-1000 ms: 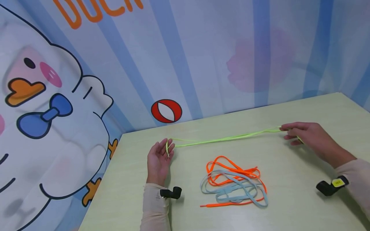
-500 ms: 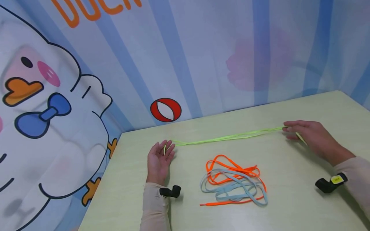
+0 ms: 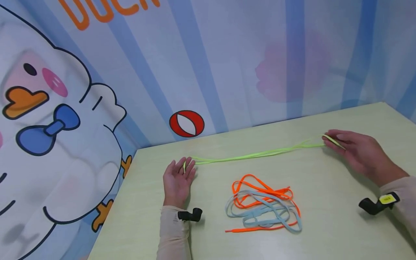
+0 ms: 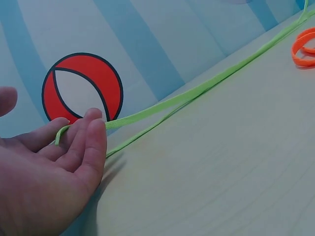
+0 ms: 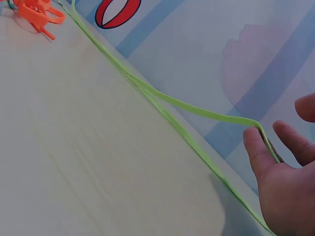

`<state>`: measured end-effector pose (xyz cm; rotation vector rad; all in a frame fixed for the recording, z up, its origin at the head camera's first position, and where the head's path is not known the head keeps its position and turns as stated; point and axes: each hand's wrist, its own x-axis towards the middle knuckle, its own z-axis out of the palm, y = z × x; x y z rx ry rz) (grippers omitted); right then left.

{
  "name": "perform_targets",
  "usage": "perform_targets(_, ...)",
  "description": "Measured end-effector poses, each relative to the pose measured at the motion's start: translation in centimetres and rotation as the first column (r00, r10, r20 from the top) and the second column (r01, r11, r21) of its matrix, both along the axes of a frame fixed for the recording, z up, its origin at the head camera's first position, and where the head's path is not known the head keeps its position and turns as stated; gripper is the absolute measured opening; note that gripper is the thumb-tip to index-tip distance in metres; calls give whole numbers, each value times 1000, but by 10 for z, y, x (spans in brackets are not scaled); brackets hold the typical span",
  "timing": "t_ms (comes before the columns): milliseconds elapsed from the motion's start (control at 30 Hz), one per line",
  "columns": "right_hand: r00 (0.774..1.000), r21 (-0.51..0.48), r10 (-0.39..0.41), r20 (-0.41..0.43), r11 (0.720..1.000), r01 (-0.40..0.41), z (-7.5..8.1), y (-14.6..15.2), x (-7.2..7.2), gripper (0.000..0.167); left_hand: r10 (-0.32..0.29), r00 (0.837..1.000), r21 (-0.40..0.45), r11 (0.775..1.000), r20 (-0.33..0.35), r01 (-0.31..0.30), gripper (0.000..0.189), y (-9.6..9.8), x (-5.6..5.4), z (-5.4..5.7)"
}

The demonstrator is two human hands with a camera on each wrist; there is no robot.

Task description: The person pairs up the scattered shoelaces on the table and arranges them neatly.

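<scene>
A neon yellow-green shoelace point(image 3: 253, 156) spans from one hand to the other in several strands above the table. My left hand point(image 3: 178, 184) is palm up with relaxed fingers. The lace passes over and between these fingers point(image 4: 91, 147), and the thumb stands apart. At the other end my right hand point(image 3: 364, 153) carries the lace across its extended fingers point(image 5: 256, 147); its thumb is apart too. A second strand runs behind that hand in the right wrist view. Between the hands, closer to me, lie an orange shoelace point(image 3: 249, 176) and a light blue shoelace point(image 3: 274, 213) in a loose tangle.
The pale tabletop point(image 3: 136, 231) ends against a blue striped backdrop point(image 3: 240, 72) printed with a duck and a red ball point(image 3: 178, 122). Each forearm wears a small black camera point(image 3: 191, 215) over a beige sleeve point(image 3: 173, 231).
My right hand has moved slightly right and turned, so its thumb side shows and the lace lies across its fingers. The left hand has barely shifted. The orange and blue laces stay put.
</scene>
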<state>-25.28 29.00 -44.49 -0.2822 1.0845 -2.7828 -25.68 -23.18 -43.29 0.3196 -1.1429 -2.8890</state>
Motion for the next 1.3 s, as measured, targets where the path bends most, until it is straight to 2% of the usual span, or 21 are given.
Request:
perform_targets(133, 1000, -80, 12, 10, 997, -11, -3, 3, -2, 34, 3, 1000, 1, 1000, 1, -3, 53, -1, 0, -1)
perform_targets(333, 999, -83, -15, 28, 996, 18, -5, 5, 0, 34, 32, 999, 8, 999, 18, -32, 52, -3, 0, -4)
perform_targets(467, 997, -36, -69, 40, 997, 70, -6, 5, 1, 31, 47, 998, -12, 999, 30, -46, 57, -3, 1, -4)
perform_targets(700, 989, -32, -135, 63, 990, 137, -6, 4, 0, 27, 48, 999, -63, 997, 26, -46, 62, -2, 4, -4)
perform_targets(833, 979, 6, -189, 82, 982, 189, -5, 5, 1, 21, 38, 999, -57, 998, 17, -37, 58, -2, 3, -4)
perform_targets(1000, 967, -2, -227, 119, 973, 229, -2, 5, 2, 17, 25, 1000, -65, 998, 7, -24, 56, 0, 1, -3)
perform_targets(1100, 962, 35, -240, 126, 971, 238, 0, 3, 3, 15, 16, 1000, -70, 997, 0, -16, 56, 0, 1, -3)
perform_targets(1300, 978, 138, -193, 84, 974, 180, 6, -4, 7, 21, -16, 1000, -92, 996, -14, 14, 50, 3, 1, -2)
